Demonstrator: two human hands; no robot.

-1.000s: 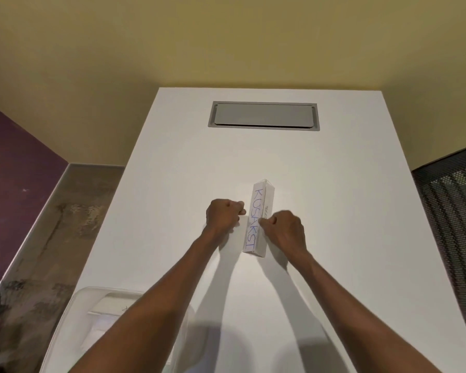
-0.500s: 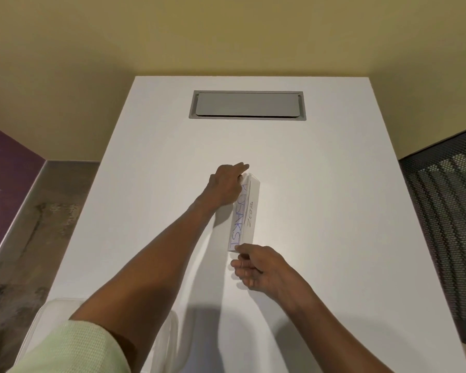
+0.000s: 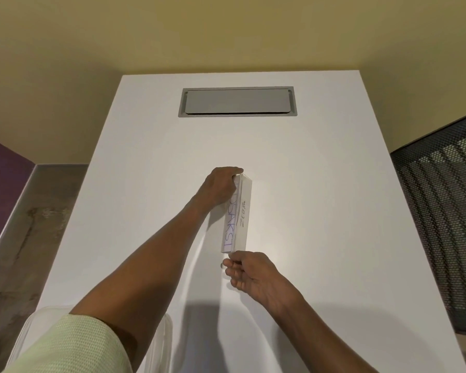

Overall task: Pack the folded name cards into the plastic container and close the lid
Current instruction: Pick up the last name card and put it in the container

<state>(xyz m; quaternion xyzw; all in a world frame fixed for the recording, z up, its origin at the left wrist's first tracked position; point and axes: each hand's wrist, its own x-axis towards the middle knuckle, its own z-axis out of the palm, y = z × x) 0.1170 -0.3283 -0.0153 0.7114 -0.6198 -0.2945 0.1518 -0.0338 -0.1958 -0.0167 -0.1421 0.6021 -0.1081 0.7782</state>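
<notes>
- A white table [image 3: 320, 211] runs away from the camera, its far edge meeting a plain yellow wall [image 3: 226, 30].
- Set into the tabletop near that far edge is a grey hatch [image 3: 237, 105], a shut rectangular cover in a darker frame.
- On the left, past the table edge, a purple panel [image 3: 3, 179] stands above a mottled grey floor [image 3: 24, 224].
- On the right, a black mesh chair back [image 3: 441, 211] stands close beside the table.
- A folded name card [image 3: 237, 219] stands like a tent at the middle of the table, lengthwise away from the camera. Blue letters run down its left face and small handwriting down its right face.
- The left hand [image 3: 221, 187] grips the far end of the card, fingers curled over the top.
- The right hand [image 3: 250, 270] pinches the near end between thumb and fingertips.
- A clear plastic container [image 3: 164, 335] sits at the near left corner, mostly hidden under the left arm and its pale green sleeve [image 3: 73, 345]. Whether it has a lid on cannot be told.
</notes>
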